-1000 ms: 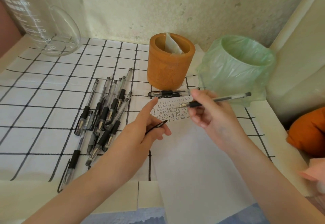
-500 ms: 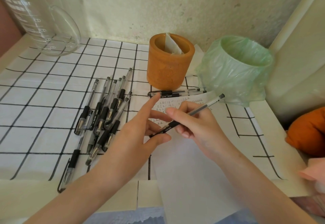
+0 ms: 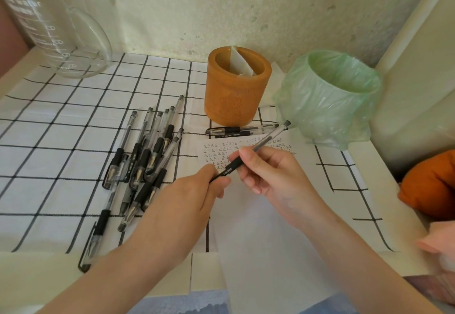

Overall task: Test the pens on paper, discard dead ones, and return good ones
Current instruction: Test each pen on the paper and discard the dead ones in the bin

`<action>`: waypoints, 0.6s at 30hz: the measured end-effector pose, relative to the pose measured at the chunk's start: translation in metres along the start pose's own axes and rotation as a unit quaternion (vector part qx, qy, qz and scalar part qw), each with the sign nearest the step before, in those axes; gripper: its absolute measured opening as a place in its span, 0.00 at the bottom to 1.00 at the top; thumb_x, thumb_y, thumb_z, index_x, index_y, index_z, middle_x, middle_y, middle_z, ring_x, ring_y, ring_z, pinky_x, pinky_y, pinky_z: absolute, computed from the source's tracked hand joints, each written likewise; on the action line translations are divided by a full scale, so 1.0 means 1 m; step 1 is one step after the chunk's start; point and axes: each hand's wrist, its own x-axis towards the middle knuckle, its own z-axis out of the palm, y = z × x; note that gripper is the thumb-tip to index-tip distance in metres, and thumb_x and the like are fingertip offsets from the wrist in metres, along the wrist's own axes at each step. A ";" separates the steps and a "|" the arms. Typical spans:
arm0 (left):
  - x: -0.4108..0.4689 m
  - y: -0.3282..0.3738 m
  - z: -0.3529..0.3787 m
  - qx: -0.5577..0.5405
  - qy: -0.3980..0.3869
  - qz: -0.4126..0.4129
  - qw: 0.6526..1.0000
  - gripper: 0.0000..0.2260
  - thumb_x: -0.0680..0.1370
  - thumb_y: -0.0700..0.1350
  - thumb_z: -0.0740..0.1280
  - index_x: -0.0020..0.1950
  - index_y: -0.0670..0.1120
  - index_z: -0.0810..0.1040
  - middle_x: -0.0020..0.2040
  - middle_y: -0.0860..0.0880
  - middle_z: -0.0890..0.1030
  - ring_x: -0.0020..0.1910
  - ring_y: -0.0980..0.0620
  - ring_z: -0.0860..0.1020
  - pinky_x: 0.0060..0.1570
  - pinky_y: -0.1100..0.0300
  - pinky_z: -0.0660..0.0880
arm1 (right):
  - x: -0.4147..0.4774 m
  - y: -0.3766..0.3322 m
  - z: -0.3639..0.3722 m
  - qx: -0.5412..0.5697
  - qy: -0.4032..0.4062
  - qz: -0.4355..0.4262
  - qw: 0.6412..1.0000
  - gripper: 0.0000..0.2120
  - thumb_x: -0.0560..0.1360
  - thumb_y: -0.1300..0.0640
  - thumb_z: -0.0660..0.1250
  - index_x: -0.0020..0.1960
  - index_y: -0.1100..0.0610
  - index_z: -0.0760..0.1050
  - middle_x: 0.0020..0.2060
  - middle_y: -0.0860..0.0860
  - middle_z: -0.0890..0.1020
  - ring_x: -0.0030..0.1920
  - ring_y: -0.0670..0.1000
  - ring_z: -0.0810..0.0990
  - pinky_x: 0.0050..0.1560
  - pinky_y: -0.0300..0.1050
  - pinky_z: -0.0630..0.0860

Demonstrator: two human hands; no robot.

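at the front edge of the surface (image 3: 37, 279), a person's two forearms reach in over a black-and-white checked cloth (image 3: 61, 141). a long white sheet of paper (image 3: 266, 239) runs from the front edge towards the back, right of centre, with one pen (image 3: 98, 230) lying alone to its left near the cloth's front hem.

above the paper's middle, both hands hold a single test pen (image 3: 266, 140), which is tilted with its clear barrel pointing up towards the back right. the left hand (image 3: 192, 198) pinches the lower black end between thumb and fingertips. the right hand (image 3: 273, 175) grips the black rubber section just above it, fingers curled round the barrel. whether the tip is capped cannot be told.

just beyond the hands, rows of small handwritten marks (image 3: 221, 151) cover the paper's far end. to the left, a loose pile of pens (image 3: 147, 156) lies on the cloth, mostly pointing front to back. two more pens (image 3: 236, 131) lie side by side across the paper's far edge, right at the foot of an orange pen holder (image 3: 236, 92) with folded paper inside.

right of the holder stands a bin lined with a green plastic bag (image 3: 330, 97), near the back right corner. a clear glass measuring jug (image 3: 61, 38) sits at the back left corner, against the wall.
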 end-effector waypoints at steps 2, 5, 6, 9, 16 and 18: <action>0.001 0.004 -0.001 0.079 -0.002 0.007 0.997 0.18 0.75 0.59 0.43 0.43 0.51 0.66 0.26 0.53 0.68 0.27 0.55 0.68 0.30 0.63 0.65 | -0.001 0.001 0.000 -0.005 0.002 0.002 1.000 0.12 0.70 0.52 0.66 0.43 0.61 0.81 0.28 0.50 0.76 0.27 0.46 0.70 0.27 0.34 0.67; 0.004 0.003 0.000 0.124 -0.015 0.004 0.992 0.17 0.75 0.58 0.41 0.43 0.51 0.64 0.28 0.53 0.66 0.28 0.53 0.68 0.31 0.61 0.65 | -0.001 0.001 0.001 -0.008 0.004 0.002 1.000 0.12 0.71 0.52 0.66 0.43 0.60 0.81 0.28 0.50 0.76 0.27 0.45 0.70 0.27 0.34 0.67; 0.005 0.001 0.000 0.129 -0.017 0.006 0.991 0.16 0.75 0.58 0.41 0.42 0.51 0.64 0.28 0.53 0.66 0.27 0.54 0.67 0.29 0.62 0.64 | -0.001 0.001 0.001 -0.007 0.003 0.001 1.000 0.12 0.71 0.52 0.66 0.44 0.61 0.81 0.28 0.50 0.76 0.27 0.46 0.70 0.28 0.34 0.67; 0.005 -0.001 0.001 0.110 -0.023 -0.004 0.994 0.13 0.78 0.57 0.47 0.39 0.52 0.64 0.29 0.52 0.69 0.27 0.54 0.68 0.29 0.63 0.63 | -0.001 0.004 0.004 -0.010 0.013 0.001 1.000 0.12 0.73 0.53 0.65 0.44 0.62 0.80 0.28 0.50 0.76 0.26 0.46 0.70 0.27 0.34 0.67; 0.012 -0.001 -0.005 0.135 -0.019 -0.029 0.990 0.28 0.70 0.68 0.41 0.49 0.51 0.70 0.36 0.53 0.76 0.36 0.53 0.76 0.37 0.58 0.74 | 0.012 0.002 0.000 0.010 0.079 0.018 0.997 0.16 0.74 0.51 0.64 0.42 0.64 0.79 0.30 0.54 0.81 0.29 0.49 0.77 0.28 0.37 0.73; 0.011 -0.009 -0.012 0.173 0.030 -0.027 0.984 0.25 0.72 0.66 0.43 0.52 0.54 0.71 0.40 0.56 0.77 0.37 0.57 0.76 0.36 0.61 0.75 | 0.018 -0.005 -0.009 0.033 0.100 0.042 0.994 0.18 0.77 0.51 0.62 0.42 0.66 0.78 0.31 0.56 0.82 0.30 0.49 0.79 0.30 0.37 0.76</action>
